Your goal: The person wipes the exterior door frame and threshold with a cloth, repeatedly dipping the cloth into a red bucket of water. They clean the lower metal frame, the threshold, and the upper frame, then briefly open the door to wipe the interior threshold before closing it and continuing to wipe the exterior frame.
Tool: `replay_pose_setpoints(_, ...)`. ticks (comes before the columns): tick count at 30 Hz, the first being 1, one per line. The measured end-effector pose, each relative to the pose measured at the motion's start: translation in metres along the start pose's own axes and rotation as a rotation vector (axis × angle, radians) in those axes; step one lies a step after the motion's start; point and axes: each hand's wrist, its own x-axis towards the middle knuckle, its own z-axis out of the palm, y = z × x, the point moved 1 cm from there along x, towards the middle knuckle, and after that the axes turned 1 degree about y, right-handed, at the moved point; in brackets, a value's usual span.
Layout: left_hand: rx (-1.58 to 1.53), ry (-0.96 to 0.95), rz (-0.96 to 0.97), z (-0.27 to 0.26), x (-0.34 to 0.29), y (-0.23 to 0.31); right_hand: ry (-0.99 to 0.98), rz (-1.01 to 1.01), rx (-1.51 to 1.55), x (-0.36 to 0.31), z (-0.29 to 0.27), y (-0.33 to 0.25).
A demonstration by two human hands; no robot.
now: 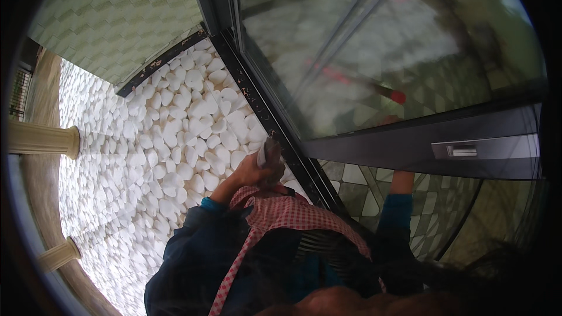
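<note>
Your left hand (257, 171) is closed around a small grey thing (270, 153), whose upper end pokes out of the fist; its kind is hard to make out. That grip is narrow, with the fingers curled in. Below and to the left of it, white pebbles (199, 120) spread out, and just to its right runs the dark door sill (275, 123). Under the same hand hangs your red-and-white checked apron (290, 213).

Your right forearm (403, 182) passes behind the dark edge of the glass door (363, 52), well to the right of the left grip. Only a bit of your right hand (389, 120) shows above that edge, through the pane, so you cannot tell how wide its grip is or whether it holds anything. Just above it, in the blurred glass, a stick with a red end (398, 96) appears. To the right of this hand, a metal latch plate (486, 149) sits on the door edge. Far left of both hands are 2 cream pillars (44, 140).
</note>
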Motion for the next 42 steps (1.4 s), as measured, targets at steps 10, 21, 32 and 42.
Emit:
replay_pose_setpoints(10,0.109,-0.065,0.061,0.018,0.002,-0.018,-0.190,0.030,-0.120,-0.044,0.028,-0.006)
replay_pose_setpoints(21,0.095,-0.148,0.004,0.022,0.001,-0.020,-0.226,-0.313,0.481,-0.042,-0.099,0.006)
replay_pose_setpoints(32,0.203,-0.208,-0.068,0.042,0.018,-0.026,0.715,-0.592,0.205,-0.128,-0.150,0.023)
replay_pose_setpoints(42,0.186,-0.196,-0.030,0.051,0.014,-0.024,0.873,-0.622,0.048,-0.174,-0.138,0.038)
